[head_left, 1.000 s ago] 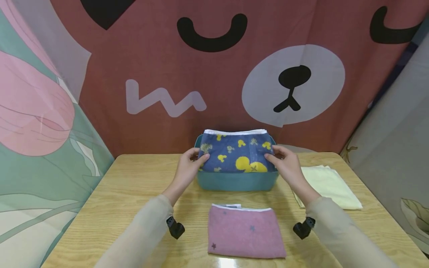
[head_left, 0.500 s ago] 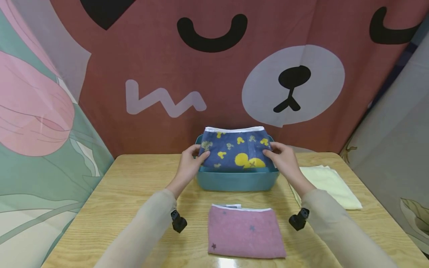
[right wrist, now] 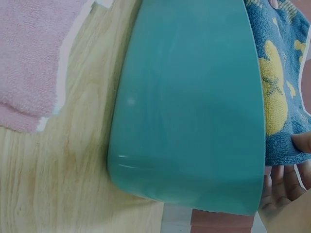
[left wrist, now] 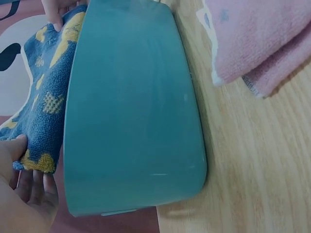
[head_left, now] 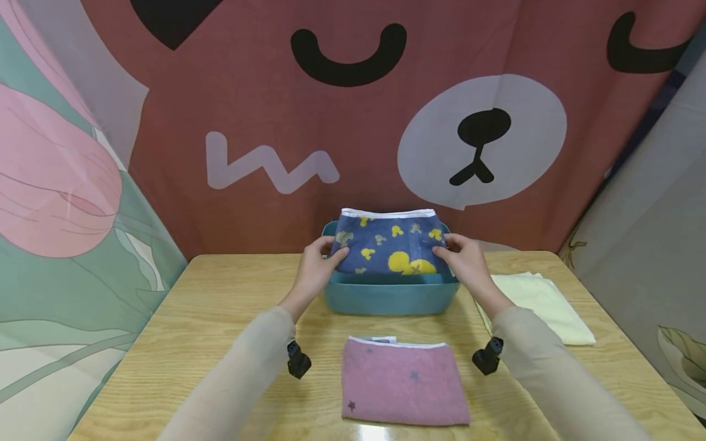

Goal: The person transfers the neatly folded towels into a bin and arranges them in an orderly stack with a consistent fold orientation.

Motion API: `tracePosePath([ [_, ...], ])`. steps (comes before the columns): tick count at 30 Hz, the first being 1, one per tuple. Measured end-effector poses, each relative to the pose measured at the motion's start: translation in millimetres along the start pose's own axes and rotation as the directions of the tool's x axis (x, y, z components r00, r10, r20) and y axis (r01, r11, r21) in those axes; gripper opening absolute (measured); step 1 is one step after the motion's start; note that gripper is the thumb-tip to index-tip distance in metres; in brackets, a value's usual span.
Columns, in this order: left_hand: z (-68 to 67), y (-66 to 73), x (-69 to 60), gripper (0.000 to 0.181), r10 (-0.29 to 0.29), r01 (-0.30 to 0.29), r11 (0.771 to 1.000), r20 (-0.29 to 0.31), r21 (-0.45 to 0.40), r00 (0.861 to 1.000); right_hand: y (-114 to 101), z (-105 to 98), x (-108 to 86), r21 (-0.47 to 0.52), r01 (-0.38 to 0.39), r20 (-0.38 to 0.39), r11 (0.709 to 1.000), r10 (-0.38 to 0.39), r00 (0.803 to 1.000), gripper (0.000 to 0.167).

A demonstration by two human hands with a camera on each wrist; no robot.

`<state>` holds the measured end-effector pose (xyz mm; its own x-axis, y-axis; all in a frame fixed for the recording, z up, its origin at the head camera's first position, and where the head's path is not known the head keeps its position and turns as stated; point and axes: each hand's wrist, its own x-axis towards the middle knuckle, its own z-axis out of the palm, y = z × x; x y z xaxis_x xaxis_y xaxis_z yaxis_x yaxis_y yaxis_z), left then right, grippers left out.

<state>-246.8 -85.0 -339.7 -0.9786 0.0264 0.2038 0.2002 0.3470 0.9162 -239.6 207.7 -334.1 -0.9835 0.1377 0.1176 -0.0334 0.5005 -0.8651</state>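
"Head view first: where is the blue towel (head_left: 388,245)?"

"Tilted upright at the basin's (head_left: 391,299) mouth, white edge uppermost, lower edge showing behind the front rim. The left grip (head_left: 316,262) pinches one side, the right grip (head_left: 466,260) the other, thumbs in front."

"What's hidden?"

"Most of the basin's inside, behind the towel; I can't tell whether the towel rests on anything. The right sleeve (head_left: 551,376) overlaps part of the yellow cloth (head_left: 543,309), and the bench's (head_left: 237,282) near edge is cut off below."

"Edges and room?"

"Wood stretches from the basin to the bench's left edge. A narrower strip runs between the basin and the pink towel (head_left: 405,383). The far edge is just behind the basin, near the backdrop (head_left: 358,122)."

"Left wrist view?"

"The basin's front wall fills the middle, far more of it than the head camera gets. The left thumb lies on the blue towel's near face, fingers behind; that hand is cropped at the frame's left. The pink towel is cropped too, but its folded layers show apart at one corner."

"And the right wrist view?"

"The same wall from its other end, its rim hiding the blue towel's lower part. The right thumb presses the towel, fingers dim behind, the hand running off the frame. Just a fingertip shows at the top. The yellow cloth appears in the head view alone."
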Motion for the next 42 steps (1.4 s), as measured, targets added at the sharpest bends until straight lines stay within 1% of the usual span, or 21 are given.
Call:
tracePosePath([
  [8,2.9,-5.5,-1.2,0.032,-0.003,0.003,0.999,-0.002,0.051,1.0,7.6,2.6,-2.8,-0.034,0.048,0.007,0.998,-0.048,0.999,0.042],
  [11,4.0,-7.6,-2.0,0.032,0.007,-0.006,0.998,-0.009,0.069,1.0,9.0,3.6,-4.2,-0.044,0.06,0.014,0.997,-0.059,0.998,0.042],
  [19,6.4,-9.3,-4.1,0.034,0.007,-0.005,0.996,-0.021,0.093,1.0,12.4,6.4,-5.5,-0.118,0.136,0.013,0.984,-0.135,0.991,0.034],
  [27,7.8,-12.4,-4.7,0.036,0.022,-0.021,0.991,-0.009,0.13,1.0,16.3,8.2,-6.4,-0.139,0.156,0.041,0.978,-0.152,0.987,0.034],
  [33,9.2,-13.3,-5.3,0.037,0.02,-0.018,0.991,-0.015,0.131,1.0,18.6,8.3,-7.5,-0.142,0.164,0.051,0.976,-0.158,0.986,0.037],
  [36,9.7,-14.2,-4.9,0.036,0.039,-0.035,0.993,-0.034,0.113,0.999,19.2,7.9,-8.4,-0.135,0.169,0.046,0.976,-0.164,0.985,0.038],
  [40,10.9,-15.7,-4.3,0.029,0.104,-0.1,0.993,-0.066,0.065,0.992,21.0,8.2,-9.6,-0.122,0.183,0.029,0.976,-0.18,0.983,0.035],
  [42,11.3,-16.4,-4.4,0.026,0.13,-0.127,0.991,-0.072,0.045,0.989,22.0,8.9,-10.1,-0.117,0.195,0.025,0.974,-0.193,0.981,0.033],
])
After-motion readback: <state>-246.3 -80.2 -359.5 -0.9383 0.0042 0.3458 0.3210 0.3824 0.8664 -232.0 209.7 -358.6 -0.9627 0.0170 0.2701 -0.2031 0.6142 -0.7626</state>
